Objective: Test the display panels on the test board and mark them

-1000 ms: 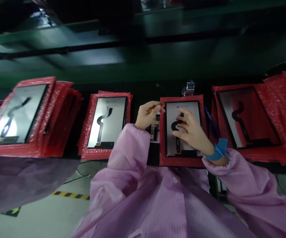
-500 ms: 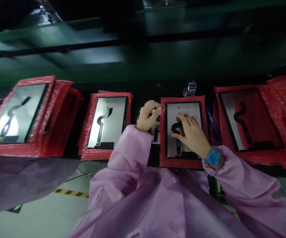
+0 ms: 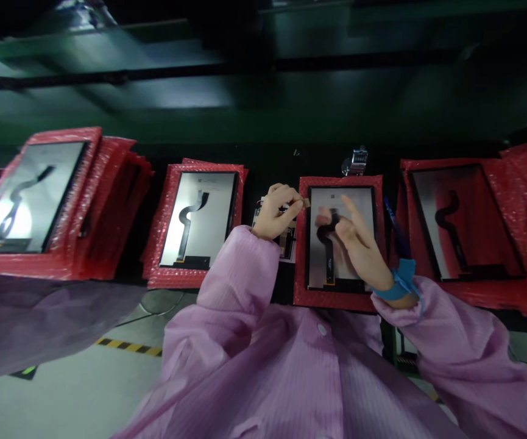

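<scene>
My left hand [image 3: 278,213] is closed in a pinch on a small brownish-gold piece [image 3: 307,202], too small to identify, at the upper left edge of a display panel [image 3: 318,262]. That panel lies face down on a red bubble-wrap bag [image 3: 300,286], and a curved black ribbon cable [image 3: 329,256] runs up its back. Over the panel's right half, my right hand [image 3: 359,247] is turned on edge with its fingers apart, near the cable's upper end. It holds nothing I can see. A blue band [image 3: 400,283] circles the right wrist. Beneath my left hand, a printed part [image 3: 287,244] is partly hidden.
Left of me another display panel [image 3: 220,225] lies on red bags, with a taller stack [image 3: 108,207] beyond. At right are a blue pen [image 3: 390,210] and a further panel [image 3: 432,219] on red wrap. A metal tally counter [image 3: 358,161] stands behind my panel.
My right hand has lifted and rotated from palm-down over the panel onto its edge, uncovering more of the ribbon cable. The left hand keeps its pinch, nearly in place.
</scene>
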Available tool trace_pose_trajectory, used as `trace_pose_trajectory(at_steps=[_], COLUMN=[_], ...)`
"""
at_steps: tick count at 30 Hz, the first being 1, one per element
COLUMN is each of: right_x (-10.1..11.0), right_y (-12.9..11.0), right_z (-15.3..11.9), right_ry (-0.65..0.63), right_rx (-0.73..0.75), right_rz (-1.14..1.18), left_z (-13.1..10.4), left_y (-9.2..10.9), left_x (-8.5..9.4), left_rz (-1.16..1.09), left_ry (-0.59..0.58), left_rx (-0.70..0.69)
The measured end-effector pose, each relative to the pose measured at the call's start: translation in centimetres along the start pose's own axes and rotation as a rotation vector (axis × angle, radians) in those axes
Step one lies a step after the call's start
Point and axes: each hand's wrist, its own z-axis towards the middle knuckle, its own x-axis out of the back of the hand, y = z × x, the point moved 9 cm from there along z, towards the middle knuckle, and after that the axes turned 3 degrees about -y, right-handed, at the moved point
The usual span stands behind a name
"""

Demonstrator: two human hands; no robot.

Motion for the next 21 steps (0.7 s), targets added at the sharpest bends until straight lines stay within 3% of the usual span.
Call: trace_pose_trajectory(at_steps=[3,11,18,21], right_x=[-0.6,-1.3,-1.3,-1.3], right_y=[0.0,-1.9,-1.8,-2.2], right_z=[1.2,3.1,2.4,2.3], right_ry=[-0.081,-0.293,-0.331,-0.291], right_rx=[-0.032,0.265,0.303,0.330], right_rz=[-0.096,-0.620,-0.790,-0.800], left_z=[-0.1,-0.1,-0.3,-0.4], left_y=[0.2,0.9,1.6,1.5], left_x=[-0.4,-1.4,-2.5,-2.8], left_rz=[0.059,0.123,0.152,0.159], left_ry=[-0.058,-0.168,-0.268,-0.293], left_rx=[0.000,-0.039,-0.074,-0.065])
